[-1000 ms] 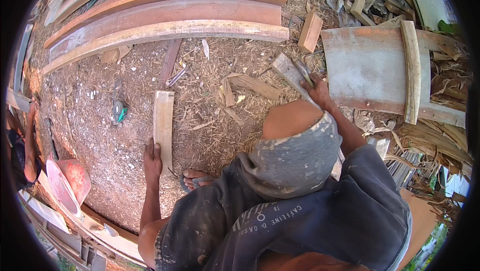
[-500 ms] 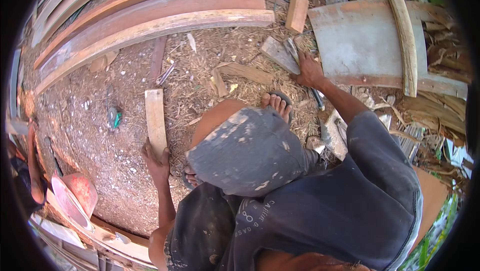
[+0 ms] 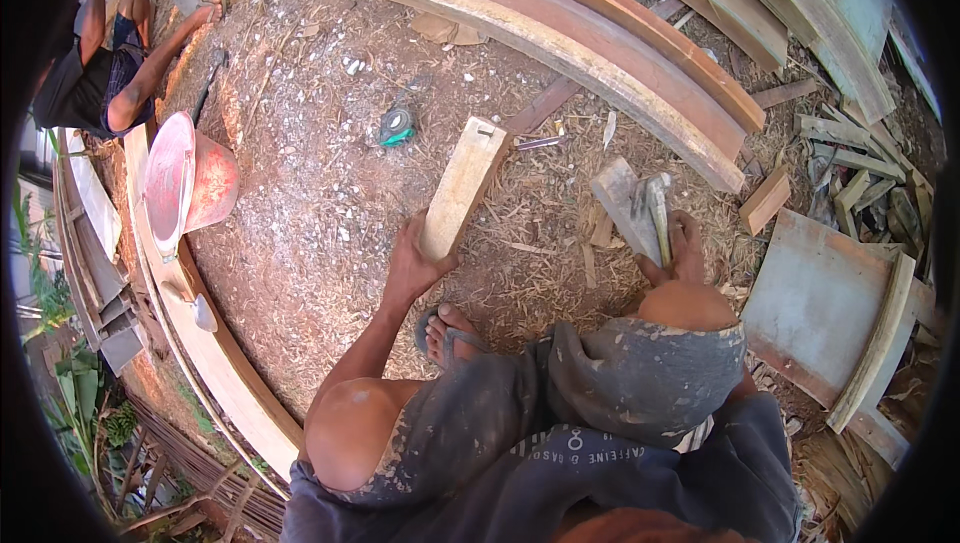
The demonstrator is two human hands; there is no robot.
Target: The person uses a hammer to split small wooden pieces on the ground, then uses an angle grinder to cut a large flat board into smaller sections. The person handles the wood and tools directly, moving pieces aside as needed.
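Observation:
My left hand (image 3: 421, 259) is closed around the lower end of a short, pale wooden plank (image 3: 465, 180) lying angled on the dirt. My right hand (image 3: 676, 248), partly hidden by my knee, is closed on the handle of a hammer (image 3: 656, 205), which lies along a greyish board offcut (image 3: 620, 191). A green-and-grey tape measure (image 3: 397, 127) is on the ground beyond the plank, and a slim metal tool (image 3: 540, 142), too small to name, lies just right of it. My left foot (image 3: 445, 335) in a flip-flop is between my hands.
Long boards (image 3: 600, 73) span the top. Another person (image 3: 100, 83) works upper left, holding a board, above a red bucket (image 3: 210, 183) beside a long plank (image 3: 240, 383). Scrap wood (image 3: 850, 143) and a grey panel (image 3: 800, 303) lie right; plants (image 3: 80, 403) edge the lower left.
The view has swung, shifting the ground and other person rightward and upward. My right knee has moved right, close to my right hand. Both hands still hold their things.

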